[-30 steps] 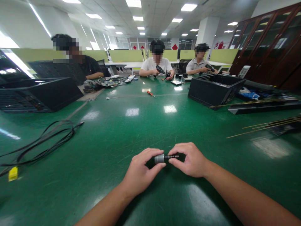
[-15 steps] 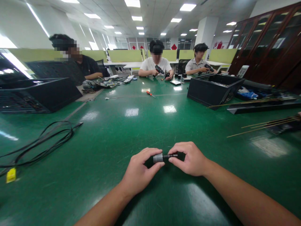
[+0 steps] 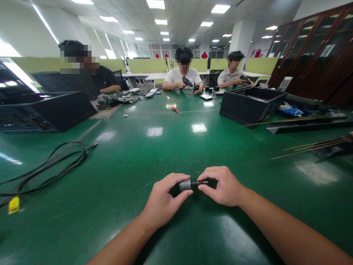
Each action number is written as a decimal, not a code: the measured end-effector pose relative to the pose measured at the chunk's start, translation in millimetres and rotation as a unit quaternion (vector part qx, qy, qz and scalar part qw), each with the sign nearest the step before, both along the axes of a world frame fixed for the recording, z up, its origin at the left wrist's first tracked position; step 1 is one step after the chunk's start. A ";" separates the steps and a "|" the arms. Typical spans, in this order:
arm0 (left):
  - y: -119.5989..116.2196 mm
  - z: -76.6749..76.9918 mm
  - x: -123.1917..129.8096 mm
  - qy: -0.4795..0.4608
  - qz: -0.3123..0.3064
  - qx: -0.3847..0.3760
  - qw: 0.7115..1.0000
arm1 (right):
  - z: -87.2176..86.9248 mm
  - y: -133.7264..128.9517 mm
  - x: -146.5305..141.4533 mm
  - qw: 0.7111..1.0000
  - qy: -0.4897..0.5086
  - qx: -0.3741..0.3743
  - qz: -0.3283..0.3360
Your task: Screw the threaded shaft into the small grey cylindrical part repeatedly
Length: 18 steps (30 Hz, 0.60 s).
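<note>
Between thumb and fingers, my left hand (image 3: 165, 200) grips the thick grey cylinder (image 3: 185, 185) of a small metal part. A thin dark shaft (image 3: 195, 183) runs from that cylinder to the right. My right hand (image 3: 223, 186) pinches the shaft near its tip, thumb below and fingers above. The part lies level, low over the green table (image 3: 171, 151), and both hands are close together at the front. Whether the part touches the table I cannot tell.
Black cables (image 3: 55, 165) with a yellow tag (image 3: 13, 205) lie at left. An orange screwdriver (image 3: 175, 109) rests farther back. Black cases (image 3: 46, 114) (image 3: 242, 106) stand on both sides. Thin rods (image 3: 311, 148) reach in from the right. Three people sit beyond.
Both hands and the metal part look unmoved. The tips of the thin rods at the right have shifted slightly to the right.
</note>
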<state>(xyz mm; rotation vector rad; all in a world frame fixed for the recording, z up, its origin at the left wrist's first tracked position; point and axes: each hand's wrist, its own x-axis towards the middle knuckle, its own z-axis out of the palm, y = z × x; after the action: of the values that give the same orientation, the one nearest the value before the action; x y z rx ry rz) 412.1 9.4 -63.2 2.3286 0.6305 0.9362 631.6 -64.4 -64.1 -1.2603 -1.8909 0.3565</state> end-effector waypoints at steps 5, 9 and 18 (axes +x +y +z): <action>0.1 -0.9 -0.5 0.005 0.000 -0.003 1.000 | -0.7 0.0 -0.5 1.000 0.004 -0.004 -0.003; 0.9 -1.8 0.0 0.006 0.006 0.002 1.000 | -1.2 0.4 -0.6 1.000 0.002 -0.002 -0.007; 1.0 -0.3 -2.6 -0.002 0.001 0.007 1.000 | -2.5 0.7 -0.2 1.000 0.008 0.001 -0.011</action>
<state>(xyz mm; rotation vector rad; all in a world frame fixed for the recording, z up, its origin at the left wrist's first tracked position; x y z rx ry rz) 409.4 10.4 -63.4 2.3393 0.6276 0.9485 631.5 -63.7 -66.6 -1.2729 -1.8624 0.3514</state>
